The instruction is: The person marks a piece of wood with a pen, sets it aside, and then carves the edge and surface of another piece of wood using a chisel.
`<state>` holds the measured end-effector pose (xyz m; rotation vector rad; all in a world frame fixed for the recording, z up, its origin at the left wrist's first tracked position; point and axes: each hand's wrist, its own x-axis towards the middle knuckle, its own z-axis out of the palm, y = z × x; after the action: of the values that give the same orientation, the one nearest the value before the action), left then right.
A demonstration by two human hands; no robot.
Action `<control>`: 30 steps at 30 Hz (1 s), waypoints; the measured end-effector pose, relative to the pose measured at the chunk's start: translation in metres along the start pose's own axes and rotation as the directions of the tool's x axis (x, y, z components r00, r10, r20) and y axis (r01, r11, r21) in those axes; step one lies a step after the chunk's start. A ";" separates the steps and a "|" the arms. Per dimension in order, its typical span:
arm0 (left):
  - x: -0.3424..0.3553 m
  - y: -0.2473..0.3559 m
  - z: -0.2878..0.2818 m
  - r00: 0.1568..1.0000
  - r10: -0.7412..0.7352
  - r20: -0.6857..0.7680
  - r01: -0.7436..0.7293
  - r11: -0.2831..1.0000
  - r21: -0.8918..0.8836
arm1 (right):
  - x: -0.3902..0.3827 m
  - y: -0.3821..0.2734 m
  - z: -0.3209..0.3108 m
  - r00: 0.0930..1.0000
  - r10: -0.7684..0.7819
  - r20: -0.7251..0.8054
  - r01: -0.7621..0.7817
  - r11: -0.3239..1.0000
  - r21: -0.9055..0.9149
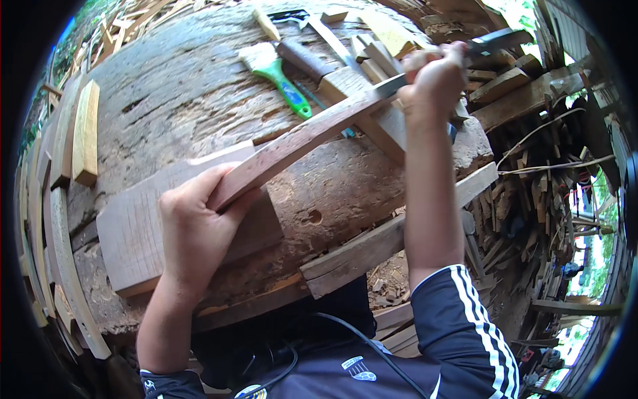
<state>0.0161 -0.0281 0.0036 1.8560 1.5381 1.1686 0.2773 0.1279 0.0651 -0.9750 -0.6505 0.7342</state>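
My left hand is closed around the near end of a long reddish-brown wooden strip, which slants up to the right above the workbench. At the strip's far end, my right hand is closed in a fist on a dark tool. Part of that tool sticks out right of the fist, and a grey flat piece shows left of it, against the strip. My fingers hide its middle, so its kind is unclear. Beneath my left hand lies a wide flat board with pencil-like lines.
On the weathered wooden bench lie a green-handled paintbrush, a dark-handled tool, a hammer-like tool and several wood blocks. Boards line the left side. Scrap wood is piled at right.
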 end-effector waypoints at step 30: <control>0.000 0.000 -0.001 0.999 0.048 0.014 -0.048 0.998 -0.049 | -0.048 0.004 0.015 0.986 -0.059 0.154 0.047 0.996 0.080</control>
<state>0.0147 -0.0282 0.0040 1.8752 1.4523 1.2001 0.2365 0.0990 0.0607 -0.8327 -0.7765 0.7879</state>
